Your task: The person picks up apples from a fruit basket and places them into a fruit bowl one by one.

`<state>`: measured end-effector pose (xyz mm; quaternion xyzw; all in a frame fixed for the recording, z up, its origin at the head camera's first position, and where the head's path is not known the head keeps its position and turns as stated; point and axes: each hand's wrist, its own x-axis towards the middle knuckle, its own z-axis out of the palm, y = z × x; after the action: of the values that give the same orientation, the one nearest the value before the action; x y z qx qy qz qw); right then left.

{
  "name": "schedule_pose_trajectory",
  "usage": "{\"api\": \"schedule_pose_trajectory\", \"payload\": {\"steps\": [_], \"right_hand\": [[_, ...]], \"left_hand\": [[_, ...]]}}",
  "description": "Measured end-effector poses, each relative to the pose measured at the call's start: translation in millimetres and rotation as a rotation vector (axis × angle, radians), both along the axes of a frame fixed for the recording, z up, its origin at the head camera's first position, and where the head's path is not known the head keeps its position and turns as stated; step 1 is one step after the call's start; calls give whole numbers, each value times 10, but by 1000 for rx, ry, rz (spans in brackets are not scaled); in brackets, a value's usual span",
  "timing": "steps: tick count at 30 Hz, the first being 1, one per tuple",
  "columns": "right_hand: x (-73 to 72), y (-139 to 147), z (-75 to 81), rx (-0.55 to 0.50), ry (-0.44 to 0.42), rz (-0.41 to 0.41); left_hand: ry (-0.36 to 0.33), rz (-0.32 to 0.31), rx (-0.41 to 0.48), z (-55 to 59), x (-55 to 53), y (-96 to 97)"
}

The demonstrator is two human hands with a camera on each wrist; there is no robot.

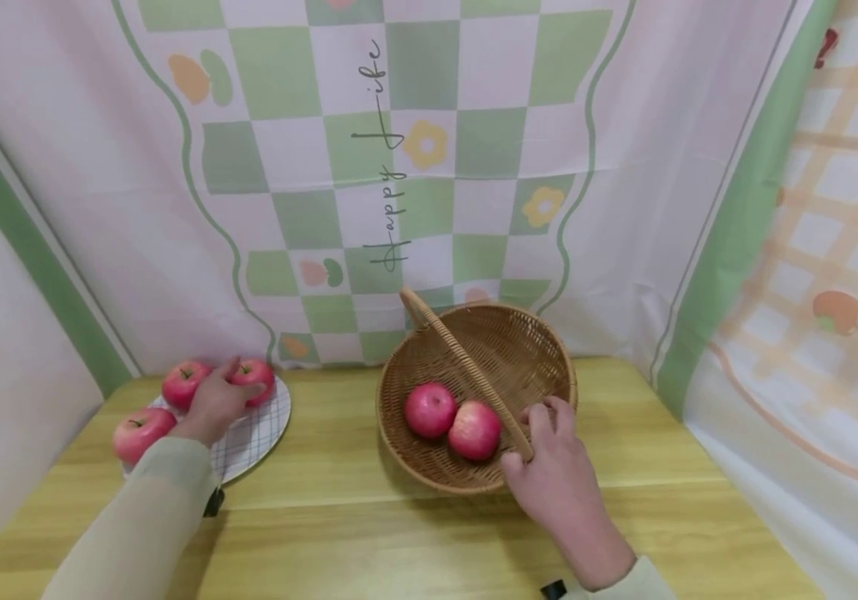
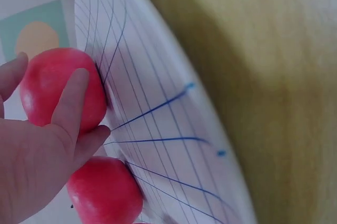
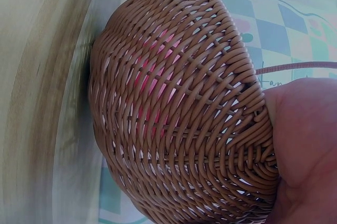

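On the plate, pale and ruled with blue lines, three apples are held. The rearmost right apple is grasped by the left hand, whose fingers are spread about it, one of them laid across its side; it is not lifted clear of the plate. Just to its left the middle apple is seen, and the front-left apple is set nearer, close to the plate's rim.

The wicker basket is gripped at its right-front rim by the right hand, its fingers hooked over the edge beside the foot of the arched handle. Inside, two red apples are gathered side by side, touching, toward the left and front; glimpses of red are caught through the weave in the right wrist view.

Both plate and basket are carried by the wood-grained tabletop, well apart. Behind, a green-and-white checked cloth is hung, lettered "Happy Life". Both forearms are covered by pale sleeves.
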<state>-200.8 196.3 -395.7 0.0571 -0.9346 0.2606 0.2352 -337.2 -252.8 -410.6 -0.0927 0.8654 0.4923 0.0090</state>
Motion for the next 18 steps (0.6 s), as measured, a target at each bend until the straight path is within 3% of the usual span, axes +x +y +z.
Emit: {"api": "schedule_pose_trajectory", "payload": {"steps": [9,18], "right_hand": [[0,-6,13,1,-38,-3],[2,-3,13,2,-43,-11]], "left_hand": [[53,-36,-124,-5,-46,-48],[54,-64,-209,88,-69,-34]]}}
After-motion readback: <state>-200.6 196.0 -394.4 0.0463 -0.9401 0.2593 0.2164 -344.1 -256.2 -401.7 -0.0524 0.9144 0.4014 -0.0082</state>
